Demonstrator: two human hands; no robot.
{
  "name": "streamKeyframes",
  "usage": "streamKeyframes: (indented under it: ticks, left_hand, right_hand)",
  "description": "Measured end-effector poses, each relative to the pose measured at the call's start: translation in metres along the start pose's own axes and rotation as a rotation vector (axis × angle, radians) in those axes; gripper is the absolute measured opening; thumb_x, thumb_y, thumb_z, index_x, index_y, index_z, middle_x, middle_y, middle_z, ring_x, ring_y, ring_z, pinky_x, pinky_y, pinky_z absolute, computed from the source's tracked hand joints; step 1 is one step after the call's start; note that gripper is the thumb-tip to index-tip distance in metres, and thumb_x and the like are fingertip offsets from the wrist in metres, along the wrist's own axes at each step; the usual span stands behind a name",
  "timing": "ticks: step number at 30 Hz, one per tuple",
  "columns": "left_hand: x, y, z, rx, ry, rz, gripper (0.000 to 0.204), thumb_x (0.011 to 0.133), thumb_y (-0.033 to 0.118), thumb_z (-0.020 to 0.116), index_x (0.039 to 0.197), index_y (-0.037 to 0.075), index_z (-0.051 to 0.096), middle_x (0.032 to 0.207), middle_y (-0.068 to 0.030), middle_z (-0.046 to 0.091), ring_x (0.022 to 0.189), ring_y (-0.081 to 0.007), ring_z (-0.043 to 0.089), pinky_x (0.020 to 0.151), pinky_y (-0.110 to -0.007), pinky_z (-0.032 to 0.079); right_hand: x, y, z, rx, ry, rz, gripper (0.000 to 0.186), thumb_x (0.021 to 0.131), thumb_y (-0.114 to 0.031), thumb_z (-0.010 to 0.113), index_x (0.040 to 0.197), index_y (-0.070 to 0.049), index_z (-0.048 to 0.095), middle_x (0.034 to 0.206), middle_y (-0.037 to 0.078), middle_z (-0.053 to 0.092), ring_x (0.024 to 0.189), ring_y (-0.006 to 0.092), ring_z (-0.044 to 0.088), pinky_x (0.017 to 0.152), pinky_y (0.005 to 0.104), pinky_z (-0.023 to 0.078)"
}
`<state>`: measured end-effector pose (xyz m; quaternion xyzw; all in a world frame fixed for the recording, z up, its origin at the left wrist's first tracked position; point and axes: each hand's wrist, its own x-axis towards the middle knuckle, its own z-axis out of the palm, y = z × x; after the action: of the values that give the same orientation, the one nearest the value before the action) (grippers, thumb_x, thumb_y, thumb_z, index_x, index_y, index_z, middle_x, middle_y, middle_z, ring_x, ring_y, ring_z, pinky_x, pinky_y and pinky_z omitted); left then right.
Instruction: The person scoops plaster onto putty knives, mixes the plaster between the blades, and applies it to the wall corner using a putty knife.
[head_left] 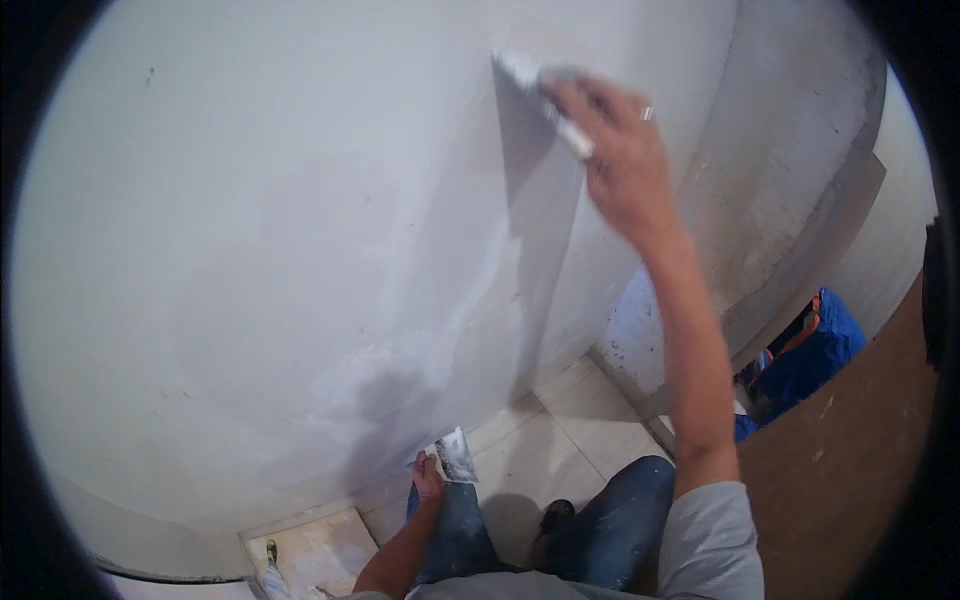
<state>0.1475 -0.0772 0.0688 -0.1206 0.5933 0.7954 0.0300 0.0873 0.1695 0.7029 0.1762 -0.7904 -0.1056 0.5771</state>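
My right hand (615, 135) is closed round a wide putty knife (525, 72), raised at the upper middle of the pale plastered wall (280, 250), with the blade at the wall and its shadow falling below. Low in the view, my left hand (430, 470) grips a flat metal plate (457, 452) with white paste on it, held by my left knee, close to the foot of the wall.
A tiled floor (590, 420) lies below. At lower left a stained board (325, 550) bears a tool (273, 570). To the right are a rough wall corner (760, 180), a blue bag (830, 340) and a brown surface (830, 470).
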Motion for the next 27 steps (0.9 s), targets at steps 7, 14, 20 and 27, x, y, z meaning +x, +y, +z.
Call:
streamKeyframes:
  ticks: [7,14,20,27]
  left_hand:
    - [-0.017,0.012,0.015,0.282,0.015,0.223,0.03,0.091,0.02,0.055,0.1,-0.007,0.059,0.092,-0.0104,0.058,0.088,-0.02,0.05,0.082,-0.032,0.041]
    - [-0.007,0.009,0.01,0.238,0.048,0.17,0.028,0.091,0.02,0.054,0.097,-0.007,0.058,0.088,-0.0142,0.057,0.086,-0.0224,0.049,0.08,-0.036,0.041]
    - [0.006,-0.023,-0.003,0.138,-0.148,0.211,0.024,0.091,0.019,0.054,0.083,-0.004,0.054,0.078,-0.0085,0.05,0.075,-0.0184,0.044,0.068,-0.038,0.038]
    - [-0.011,0.005,0.023,-0.007,-0.014,0.114,0.024,0.092,0.023,0.053,0.083,0.0,0.053,0.077,-0.0047,0.048,0.073,-0.0168,0.041,0.067,-0.033,0.038]
  right_hand:
    - [-0.178,-0.112,0.069,0.067,-0.067,0.195,0.057,0.076,-0.002,0.063,0.13,-0.022,0.062,0.127,0.01,0.054,0.105,0.0293,0.054,0.092,0.045,0.044]
    - [-0.202,-0.133,0.024,0.188,-0.304,0.254,0.058,0.075,-0.001,0.059,0.13,-0.019,0.062,0.122,0.009,0.06,0.107,0.0298,0.057,0.095,0.0459,0.043]
    - [-0.041,-0.001,-0.01,0.017,0.248,0.166,0.062,0.072,0.005,0.055,0.131,-0.014,0.061,0.123,0.014,0.063,0.111,0.0327,0.057,0.089,0.044,0.043]
    - [-0.002,0.009,-0.014,0.021,0.137,0.118,0.047,0.09,-0.006,0.057,0.136,-0.009,0.054,0.131,0.019,0.058,0.116,0.0352,0.054,0.101,0.0454,0.041]
